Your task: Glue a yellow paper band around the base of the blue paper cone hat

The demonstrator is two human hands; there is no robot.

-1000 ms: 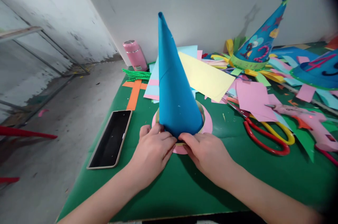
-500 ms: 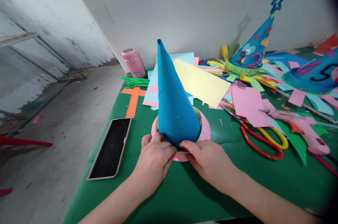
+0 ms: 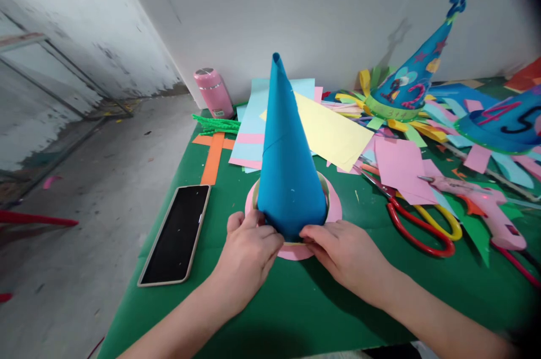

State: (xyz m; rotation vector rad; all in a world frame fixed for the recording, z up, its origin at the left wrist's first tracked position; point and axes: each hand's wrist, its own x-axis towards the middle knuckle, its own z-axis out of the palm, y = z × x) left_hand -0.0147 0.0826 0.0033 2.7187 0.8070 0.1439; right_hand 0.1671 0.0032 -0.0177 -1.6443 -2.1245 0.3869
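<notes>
A blue paper cone (image 3: 291,178) stands upright with its tip up, its base inside a pale paper band. Beneath and around it shows a pink paper ring (image 3: 335,195). At the near left of the base, my left hand (image 3: 251,240) is closed with its fingers curled at the band's rim. My right hand (image 3: 342,249) pinches the same rim at the near right, thumb and fingers pressed together. Between the two hands a short stretch of the band (image 3: 295,244) is visible. The fingertips of both hands are partly hidden.
A phone (image 3: 175,235) lies to the left. Coloured paper sheets (image 3: 333,128), green pipe cleaners (image 3: 215,124) and a pink bottle (image 3: 214,93) are behind. To the right are red-handled scissors (image 3: 416,229), a pink glue gun (image 3: 492,207) and a decorated cone hat (image 3: 409,85).
The cone has straightened, its tip shifting to the right. My right hand has slid slightly right along the rim, while the left hand stays nearly in place. The view has shifted a little.
</notes>
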